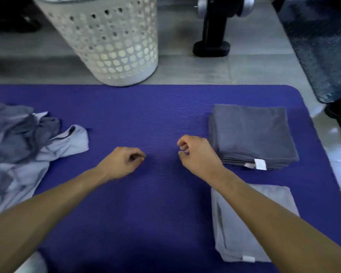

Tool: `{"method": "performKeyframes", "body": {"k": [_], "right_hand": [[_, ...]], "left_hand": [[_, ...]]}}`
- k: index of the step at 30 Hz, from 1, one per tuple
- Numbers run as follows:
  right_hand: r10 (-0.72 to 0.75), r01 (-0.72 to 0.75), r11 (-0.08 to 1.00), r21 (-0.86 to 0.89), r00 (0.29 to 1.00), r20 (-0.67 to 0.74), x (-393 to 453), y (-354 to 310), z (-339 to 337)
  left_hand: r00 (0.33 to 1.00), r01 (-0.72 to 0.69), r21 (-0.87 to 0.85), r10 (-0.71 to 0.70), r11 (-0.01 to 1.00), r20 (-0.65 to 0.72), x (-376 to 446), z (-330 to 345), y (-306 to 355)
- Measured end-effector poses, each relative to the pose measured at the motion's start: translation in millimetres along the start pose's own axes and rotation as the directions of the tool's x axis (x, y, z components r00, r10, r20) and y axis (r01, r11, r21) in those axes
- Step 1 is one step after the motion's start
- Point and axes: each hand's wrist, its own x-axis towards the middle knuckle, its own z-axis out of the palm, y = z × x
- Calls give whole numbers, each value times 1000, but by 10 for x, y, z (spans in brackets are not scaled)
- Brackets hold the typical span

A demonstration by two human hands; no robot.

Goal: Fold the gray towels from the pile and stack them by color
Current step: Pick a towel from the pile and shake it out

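The unfolded pile (26, 146) of gray towels lies crumpled at the left of the blue mat (146, 119); a dark gray stack (252, 134) and a light gray stack (244, 229) sit on the right. The left hand (122, 162) and right hand (197, 152) hover loosely curled, holding nothing. The cloth looks soft, light and floppy; pinching two corners should suit. White tags (260, 164) show no legible writing
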Motion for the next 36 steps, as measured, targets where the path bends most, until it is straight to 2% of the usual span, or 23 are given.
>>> {"method": "performKeyframes", "body": {"k": [4, 9, 13, 16, 22, 25, 28, 31, 34, 36], "right_hand": [[-145, 201, 959, -200, 954, 263, 174, -879, 361], [-217, 300, 936, -186, 904, 368, 357, -1754, 936], [-179, 215, 974, -71, 924, 338, 513, -2214, 1472], [-132, 127, 991, 34, 952, 276, 613, -2471, 1776], [-33, 6, 993, 118, 974, 225, 677, -2729, 1998], [-1, -24, 993, 119, 979, 203, 631, -2703, 1934], [14, -42, 990, 137, 979, 203, 549, -2696, 1789], [-1, -24, 989, 145, 985, 171, 451, -2739, 1587], [6, -24, 987, 160, 993, 114, 286, -2729, 1331], [15, -30, 982, 186, 997, 82, 140, -2685, 1136]], "left_hand": [[971, 202, -65, -209, 977, -121, -614, -452, -713], [885, 359, -121, -378, 926, -270, -1132, -865, -1578], [805, 456, -144, -476, 878, -355, -1325, -1016, -2341], [789, 456, -100, -454, 884, -415, -1277, -1106, -2699], [808, 566, 91, -529, 819, -261, -1003, -1253, -2991], [795, 581, 100, -538, 807, -279, -955, -1340, -3024], [812, 486, -38, -467, 873, -351, -989, -1428, -2932], [811, 301, -254, -387, 919, -439, -1110, -1589, -2647], [883, 86, -182, -159, 980, -441, -1302, -1853, -2146], [893, -39, -117, -19, 992, -451, -1434, -2016, -1777]]}}
